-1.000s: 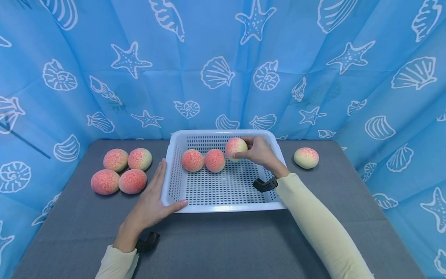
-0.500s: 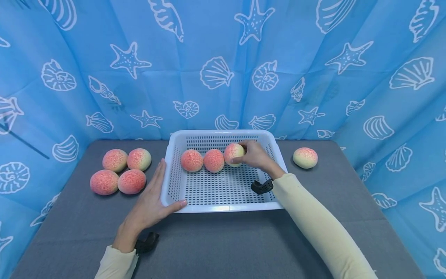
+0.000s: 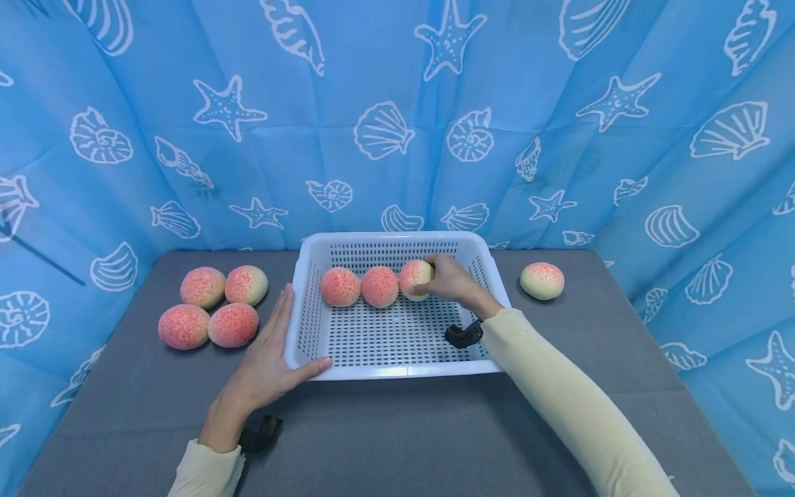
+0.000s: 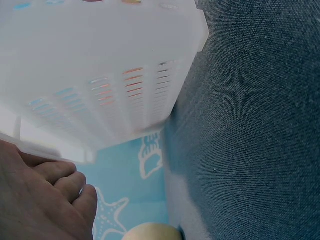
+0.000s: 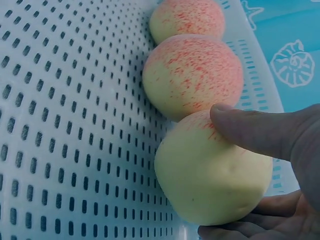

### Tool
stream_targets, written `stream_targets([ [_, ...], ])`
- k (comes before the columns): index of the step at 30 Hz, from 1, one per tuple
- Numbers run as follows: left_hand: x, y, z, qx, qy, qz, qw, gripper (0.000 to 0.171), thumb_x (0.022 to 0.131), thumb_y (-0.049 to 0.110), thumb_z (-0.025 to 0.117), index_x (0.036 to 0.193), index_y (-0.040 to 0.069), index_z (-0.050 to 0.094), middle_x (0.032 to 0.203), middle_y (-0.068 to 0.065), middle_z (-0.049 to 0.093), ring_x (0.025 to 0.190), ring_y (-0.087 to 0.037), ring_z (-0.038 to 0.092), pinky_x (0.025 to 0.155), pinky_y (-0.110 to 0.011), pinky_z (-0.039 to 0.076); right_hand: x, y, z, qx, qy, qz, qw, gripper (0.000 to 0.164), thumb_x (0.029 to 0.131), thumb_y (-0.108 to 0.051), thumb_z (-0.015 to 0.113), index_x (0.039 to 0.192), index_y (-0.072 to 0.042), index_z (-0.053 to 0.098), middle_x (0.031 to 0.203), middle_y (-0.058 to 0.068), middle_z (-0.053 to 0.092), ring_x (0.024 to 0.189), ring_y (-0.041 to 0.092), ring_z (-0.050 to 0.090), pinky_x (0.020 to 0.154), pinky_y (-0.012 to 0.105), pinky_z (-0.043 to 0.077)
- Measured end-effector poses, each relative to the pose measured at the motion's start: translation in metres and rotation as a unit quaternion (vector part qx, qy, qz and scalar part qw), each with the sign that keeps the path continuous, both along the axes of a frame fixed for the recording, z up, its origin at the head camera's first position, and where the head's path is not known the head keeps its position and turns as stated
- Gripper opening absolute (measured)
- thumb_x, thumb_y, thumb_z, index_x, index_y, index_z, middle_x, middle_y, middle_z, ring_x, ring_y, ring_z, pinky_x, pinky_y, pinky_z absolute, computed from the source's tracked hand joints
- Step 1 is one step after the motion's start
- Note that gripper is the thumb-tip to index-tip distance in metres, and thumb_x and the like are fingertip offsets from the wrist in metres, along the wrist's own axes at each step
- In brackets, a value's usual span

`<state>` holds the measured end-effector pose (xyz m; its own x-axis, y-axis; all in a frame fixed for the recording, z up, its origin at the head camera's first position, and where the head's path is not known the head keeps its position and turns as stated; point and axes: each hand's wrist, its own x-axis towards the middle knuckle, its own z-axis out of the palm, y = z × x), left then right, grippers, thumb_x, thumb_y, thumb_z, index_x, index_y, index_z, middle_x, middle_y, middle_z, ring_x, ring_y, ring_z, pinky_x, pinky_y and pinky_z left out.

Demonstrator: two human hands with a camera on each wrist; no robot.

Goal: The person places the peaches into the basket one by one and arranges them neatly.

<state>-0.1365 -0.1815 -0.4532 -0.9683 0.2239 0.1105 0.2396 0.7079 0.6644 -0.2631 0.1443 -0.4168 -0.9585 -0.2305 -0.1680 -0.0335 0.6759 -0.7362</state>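
A white perforated plastic basket [image 3: 397,371] stands on the grey cloth. Inside it, along the far side, two peaches sit in a row: a left peach [image 3: 340,287] and a middle peach [image 3: 379,287]. My right hand [image 3: 452,279] grips a third, yellower peach [image 5: 210,172] at the right end of this row, thumb on one side and fingers round the other. In the right wrist view it rests close against the middle peach [image 5: 195,75]. My left hand [image 3: 267,362] lies with straight fingers along the basket's left wall, its thumb over the front rim.
Several peaches [image 3: 232,325] are grouped on the grey table cloth [image 3: 397,442] left of the basket. One pale peach [image 3: 542,281] lies to the basket's right. A blue curtain [image 3: 397,83] with white shells and starfish hangs behind the table.
My right hand has lowered the peach it grips and shifted it slightly left, up beside the middle peach. My left hand has stayed at the basket's left side.
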Motion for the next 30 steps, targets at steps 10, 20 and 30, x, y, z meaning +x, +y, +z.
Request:
stream_targets([
  [10,0.0007,-0.0002,0.0,0.006,-0.001,-0.002,1.0,0.129,0.079,0.053,0.083,0.161,0.03,-0.014,0.17,-0.004,-0.007,0.154,-0.039,0.006,0.112,-0.072,0.02,0.0004,-0.0011,0.0003,0.023,-0.006,0.01,1.0,0.054,0.079,-0.011,0.087,0.126,0.003,0.064,0.112,0.016,0.068,0.095,0.027,0.065,0.081,0.039,0.056],
  [20,0.0012,0.0013,0.0009,0.007,0.0,-0.002,1.0,0.129,0.079,0.053,0.083,0.162,0.03,-0.013,0.17,-0.004,-0.006,0.154,-0.038,0.006,0.112,-0.072,0.02,-0.0024,0.0031,-0.0011,0.059,-0.025,-0.004,0.998,0.04,0.074,-0.008,0.09,0.108,0.003,0.074,0.098,0.011,0.07,0.079,0.021,0.061,0.068,0.031,0.052],
  [30,0.0012,0.0007,0.0007,0.008,-0.003,-0.001,1.0,0.129,0.079,0.054,0.083,0.161,0.03,-0.014,0.17,-0.005,-0.006,0.153,-0.041,0.009,0.111,-0.072,0.022,-0.0003,-0.0001,-0.0008,0.066,-0.017,-0.018,0.998,0.041,0.075,-0.011,0.09,0.109,0.002,0.072,0.095,0.01,0.069,0.077,0.021,0.061,0.065,0.031,0.051],
])
